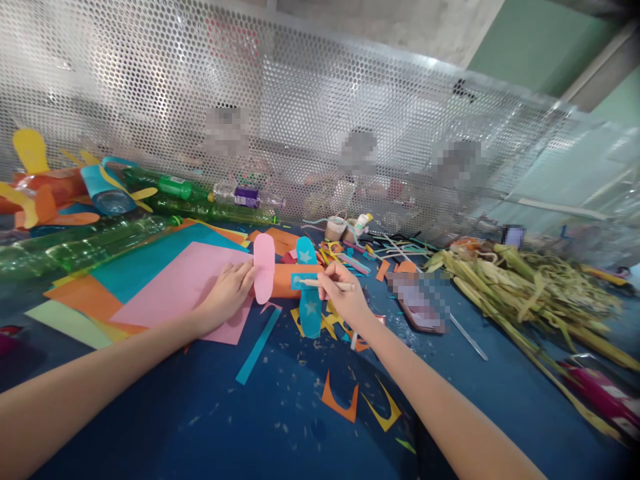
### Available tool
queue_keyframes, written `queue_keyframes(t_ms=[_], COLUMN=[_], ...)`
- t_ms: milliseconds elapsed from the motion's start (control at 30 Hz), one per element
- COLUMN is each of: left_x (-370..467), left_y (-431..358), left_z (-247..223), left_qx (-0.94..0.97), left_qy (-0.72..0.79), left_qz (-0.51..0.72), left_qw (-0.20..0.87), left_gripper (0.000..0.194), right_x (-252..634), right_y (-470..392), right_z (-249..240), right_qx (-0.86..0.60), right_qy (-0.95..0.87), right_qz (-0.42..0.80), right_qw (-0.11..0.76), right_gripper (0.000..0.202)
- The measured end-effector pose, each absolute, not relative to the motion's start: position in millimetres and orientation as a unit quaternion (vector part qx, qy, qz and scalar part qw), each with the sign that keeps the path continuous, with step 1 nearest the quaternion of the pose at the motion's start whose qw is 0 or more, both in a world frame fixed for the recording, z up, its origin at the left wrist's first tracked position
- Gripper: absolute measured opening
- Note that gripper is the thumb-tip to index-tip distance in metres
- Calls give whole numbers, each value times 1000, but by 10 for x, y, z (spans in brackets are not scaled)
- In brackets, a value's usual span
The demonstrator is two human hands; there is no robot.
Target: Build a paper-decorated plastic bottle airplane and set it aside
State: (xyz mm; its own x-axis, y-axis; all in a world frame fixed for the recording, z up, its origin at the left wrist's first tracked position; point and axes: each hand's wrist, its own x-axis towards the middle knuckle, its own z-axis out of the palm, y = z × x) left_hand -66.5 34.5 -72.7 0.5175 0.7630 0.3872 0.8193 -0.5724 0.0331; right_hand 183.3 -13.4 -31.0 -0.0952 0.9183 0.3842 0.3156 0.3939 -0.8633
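Observation:
A paper plane lies in front of me, with an orange body [284, 280], a pink rounded piece [264, 267] at its left end and a blue wing [311, 313] with pale stars across it. My left hand [229, 293] rests at the pink piece, its fingers together at that end of the plane. In my right hand [341, 293] is a pale wooden stick [345, 287], pinched between the fingers, with its tip over the blue patch on the orange body.
Coloured paper sheets [185, 287] lie left, with green bottles [120, 240] behind. Paper scraps [340, 400] are scattered in front. A phone [416, 303], corn husks [530, 287] and a magenta object [600, 393] are at the right. A perforated sheet [310, 93] stands behind.

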Motion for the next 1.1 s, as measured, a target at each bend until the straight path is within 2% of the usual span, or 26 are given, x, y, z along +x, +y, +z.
queue_keyframes(t_ms=[1100], left_x=[-678], left_y=[366], left_z=[-753], left_qx=[-871], left_qy=[-448], left_qz=[-168], left_qw=[114], left_gripper=[37], right_x=[1873], right_y=[-87], right_z=[-369], right_qx=[-452], right_qy=[-683], right_qz=[300], right_qw=[489], right_gripper=[24])
